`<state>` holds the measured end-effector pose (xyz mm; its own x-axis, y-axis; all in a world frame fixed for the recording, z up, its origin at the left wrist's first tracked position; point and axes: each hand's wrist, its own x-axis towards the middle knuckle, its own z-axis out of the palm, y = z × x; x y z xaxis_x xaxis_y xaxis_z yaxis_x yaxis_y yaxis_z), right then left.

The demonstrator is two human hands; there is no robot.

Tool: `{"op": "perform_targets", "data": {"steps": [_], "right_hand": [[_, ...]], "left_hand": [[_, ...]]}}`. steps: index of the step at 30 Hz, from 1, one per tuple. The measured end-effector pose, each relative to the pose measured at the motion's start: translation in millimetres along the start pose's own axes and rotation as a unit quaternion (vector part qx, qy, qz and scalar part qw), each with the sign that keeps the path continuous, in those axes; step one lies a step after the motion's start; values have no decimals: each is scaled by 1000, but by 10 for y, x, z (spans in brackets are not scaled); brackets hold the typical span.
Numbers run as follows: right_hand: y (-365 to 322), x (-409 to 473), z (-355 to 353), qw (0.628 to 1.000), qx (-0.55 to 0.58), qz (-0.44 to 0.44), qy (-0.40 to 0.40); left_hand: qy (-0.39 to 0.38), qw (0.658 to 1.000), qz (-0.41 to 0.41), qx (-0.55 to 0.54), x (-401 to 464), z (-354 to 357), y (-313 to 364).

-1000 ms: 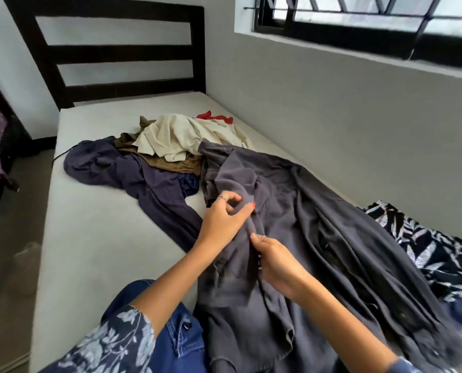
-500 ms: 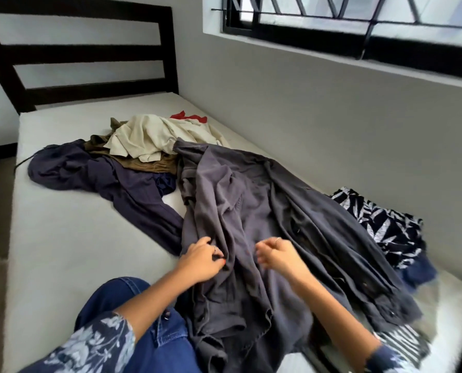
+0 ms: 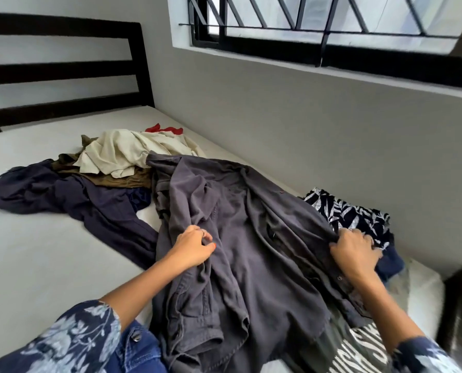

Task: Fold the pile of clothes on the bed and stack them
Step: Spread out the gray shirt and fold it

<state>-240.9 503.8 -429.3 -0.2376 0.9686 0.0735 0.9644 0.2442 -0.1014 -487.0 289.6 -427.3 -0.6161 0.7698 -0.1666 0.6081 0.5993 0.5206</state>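
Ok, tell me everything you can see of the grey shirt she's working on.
The grey shirt is a dark, washed-out woven garment, crumpled, with a buttoned placket and seamed hem near the person. It lies unfolded along the bed, its far end over the cream garment, its left edge over the navy garment, its right side against the leaf-print fabric. Both hands pinch it: left hand at a central fold, right hand at the right edge.
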Motion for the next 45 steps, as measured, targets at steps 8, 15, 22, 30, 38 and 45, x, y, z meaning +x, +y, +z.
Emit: {"op": "perform_targets", "data": {"steps": [8,15,22,30,38,45], "right_hand": [[-326,-44,-419,989,65,-55,120],[-1176,-299,-560,880,445,-161,-41],[-1666,-845,-319,712,453,-358,-400],[-517,-927,335,982,-6,-130,-137],[-358,-878,371,988,6,-98,-120],[-850,-1142,-62,976,107,-154,-107]], "left_hand": [[-9,985,-6,-171,-49,-85,520],[-111,821,-123,-546,-42,-168,862],[-99,806,-199,-549,26,-259,302],[-1,834,-234,-500,327,-319,3],[40,832,-144,-533,730,-1175,341],[141,849,-72,-505,947,-2263,583]]}}
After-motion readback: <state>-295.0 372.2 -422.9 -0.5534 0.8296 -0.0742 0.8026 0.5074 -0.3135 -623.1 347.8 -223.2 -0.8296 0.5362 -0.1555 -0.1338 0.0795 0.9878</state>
